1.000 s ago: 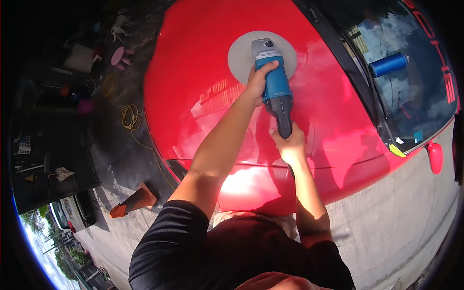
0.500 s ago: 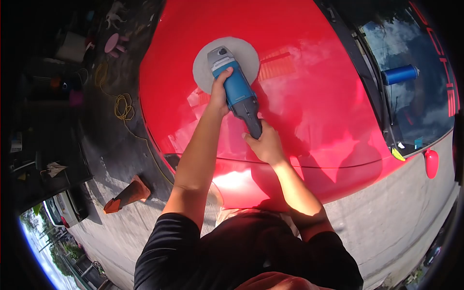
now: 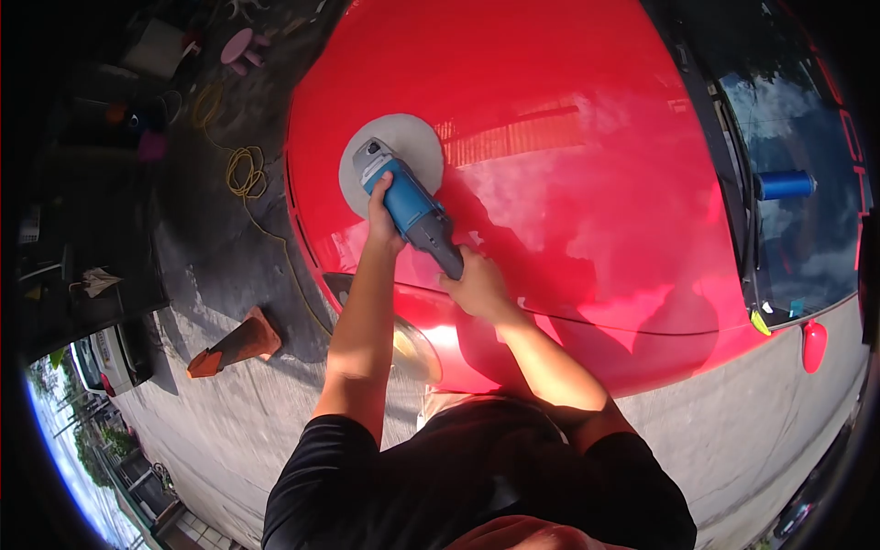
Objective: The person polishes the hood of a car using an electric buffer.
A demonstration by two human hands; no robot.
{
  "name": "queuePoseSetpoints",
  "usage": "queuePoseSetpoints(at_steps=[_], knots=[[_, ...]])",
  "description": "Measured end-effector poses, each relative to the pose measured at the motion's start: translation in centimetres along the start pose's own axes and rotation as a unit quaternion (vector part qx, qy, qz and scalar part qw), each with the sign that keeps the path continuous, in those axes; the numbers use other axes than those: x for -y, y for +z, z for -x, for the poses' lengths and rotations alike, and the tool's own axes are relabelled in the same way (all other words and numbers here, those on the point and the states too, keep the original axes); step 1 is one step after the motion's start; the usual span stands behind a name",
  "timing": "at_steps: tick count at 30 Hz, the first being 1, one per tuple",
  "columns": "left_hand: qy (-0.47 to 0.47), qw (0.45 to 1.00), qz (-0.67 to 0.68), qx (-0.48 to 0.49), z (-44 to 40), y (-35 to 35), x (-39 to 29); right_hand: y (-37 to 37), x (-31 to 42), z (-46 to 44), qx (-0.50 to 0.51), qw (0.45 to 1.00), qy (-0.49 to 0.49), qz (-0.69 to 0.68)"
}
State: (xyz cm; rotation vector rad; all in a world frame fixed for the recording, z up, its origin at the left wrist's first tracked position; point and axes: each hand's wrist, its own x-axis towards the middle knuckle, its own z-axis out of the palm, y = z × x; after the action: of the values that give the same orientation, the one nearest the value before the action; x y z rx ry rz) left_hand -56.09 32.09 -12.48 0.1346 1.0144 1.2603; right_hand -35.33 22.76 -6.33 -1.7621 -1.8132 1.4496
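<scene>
A blue and black polisher (image 3: 403,203) with a round white pad (image 3: 414,145) lies against the red car hood (image 3: 568,202), toward its left side. My left hand (image 3: 383,211) is wrapped round the blue body just behind the metal head, its thumb on top. Lower and to the right, my right hand (image 3: 478,282) grips the black rear handle. The pad looks flat on the paint, and its underside is hidden.
A blue cylinder (image 3: 786,185) lies on the windshield (image 3: 788,119) at right, above a red side mirror (image 3: 814,346). At left are a yellow cord (image 3: 246,172), an orange cone (image 3: 236,345) and a pink stool (image 3: 243,50).
Both hands have carried the polisher left across the hood and nearer to my body. It now tilts more to the left. The camera view has shifted somewhat too.
</scene>
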Motion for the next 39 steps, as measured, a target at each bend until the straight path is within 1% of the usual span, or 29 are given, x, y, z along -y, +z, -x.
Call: queuePoseSetpoints(at_steps=[4, 7, 9, 11, 12, 14, 15, 16, 17, 18, 21, 22, 24, 25, 27, 28, 30, 32, 33, 34, 35, 36, 38, 39], knots=[[0.009, 0.999, 0.024, -0.03, 0.9, -5.0, 0.5, 2.3, 0.3, 0.1, 0.037, 0.999, -0.002, 0.019], [0.024, 0.998, 0.04, -0.048, 2.0, -8.6, 1.1, 4.5, 0.1, 0.3, 0.052, 0.998, -0.023, 0.038], [0.026, 0.997, 0.054, -0.042, 3.1, -10.8, 1.5, 5.4, 0.0, 0.5, 0.088, 0.995, -0.021, 0.04], [0.039, 0.996, 0.048, -0.066, 4.2, -12.8, 2.1, 6.4, -0.4, 0.8, 0.118, 0.992, -0.024, 0.04], [0.045, 0.995, 0.043, -0.075, 4.8, -13.6, 2.2, 7.0, -0.7, 1.1, 0.133, 0.991, -0.025, 0.02], [0.009, 0.996, 0.04, -0.082, 6.9, -14.4, 2.0, 7.4, -1.1, 1.7, 0.15, 0.988, -0.029, -0.022], [0.021, 0.992, 0.029, -0.121, 7.6, -13.8, 2.4, 7.2, -1.1, 2.7, 0.146, 0.988, -0.039, -0.039], [0.031, 0.993, 0.014, -0.113, 8.8, -13.1, 2.6, 7.2, -1.5, 3.6, 0.141, 0.987, -0.048, -0.058], [0.035, 0.996, 0.02, -0.085, 9.9, -11.9, 3.0, 7.2, -2.3, 5.0, 0.125, 0.99, -0.06, -0.022], [0.021, 0.998, 0.018, -0.061, 11.3, -9.7, 3.4, 7.0, -3.2, 6.2, 0.112, 0.991, -0.067, 0.016], [-0.003, 0.999, -0.037, -0.024, 12.6, -2.7, 6.0, 2.0, -4.6, 11.9, 0.069, 0.994, 0.024, -0.084], [-0.009, 0.998, -0.061, -0.012, 12.5, 0.4, 7.1, 0.5, -5.6, 13.7, 0.035, 0.993, 0.042, -0.107], [-0.022, 0.993, -0.111, 0.046, 12.0, 6.5, 9.7, -2.7, -7.2, 17.1, -0.086, 0.991, 0.027, -0.102], [-0.039, 0.988, -0.134, 0.061, 11.4, 9.6, 11.4, -4.4, -8.1, 18.5, -0.122, 0.983, 0.033, -0.134], [-0.057, 0.976, -0.186, 0.102, 13.2, 18.7, 13.3, -7.3, -9.5, 21.1, -0.222, 0.951, 0.017, -0.215], [-0.056, 0.969, -0.194, 0.145, 12.8, 21.6, 15.4, -9.2, -10.0, 22.3, -0.265, 0.945, 0.015, -0.19], [-0.078, 0.957, -0.218, 0.173, 13.5, 27.9, 19.0, -11.1, -11.7, 23.7, -0.34, 0.909, 0.045, -0.234], [-0.093, 0.937, -0.244, 0.232, 13.7, 32.5, 22.6, -13.2, -12.8, 25.0, -0.398, 0.883, 0.068, -0.24], [-0.104, 0.927, -0.241, 0.269, 14.3, 34.6, 23.9, -14.0, -14.0, 25.4, -0.415, 0.875, 0.07, -0.241], [-0.093, 0.924, -0.283, 0.241, 15.6, 36.6, 24.9, -14.6, -15.2, 25.9, -0.431, 0.867, 0.072, -0.241], [-0.088, 0.913, -0.282, 0.282, 15.1, 37.5, 26.3, -15.1, -16.0, 26.1, -0.43, 0.85, 0.079, -0.294], [-0.083, 0.908, -0.274, 0.305, 15.2, 38.5, 27.1, -15.5, -16.4, 26.2, -0.444, 0.841, 0.07, -0.301], [-0.1, 0.902, -0.282, 0.313, 15.9, 40.1, 26.9, -15.9, -17.9, 25.9, -0.448, 0.838, 0.075, -0.303], [-0.091, 0.903, -0.289, 0.304, 15.7, 40.5, 27.2, -16.3, -17.7, 25.9, -0.441, 0.834, 0.086, -0.319]])
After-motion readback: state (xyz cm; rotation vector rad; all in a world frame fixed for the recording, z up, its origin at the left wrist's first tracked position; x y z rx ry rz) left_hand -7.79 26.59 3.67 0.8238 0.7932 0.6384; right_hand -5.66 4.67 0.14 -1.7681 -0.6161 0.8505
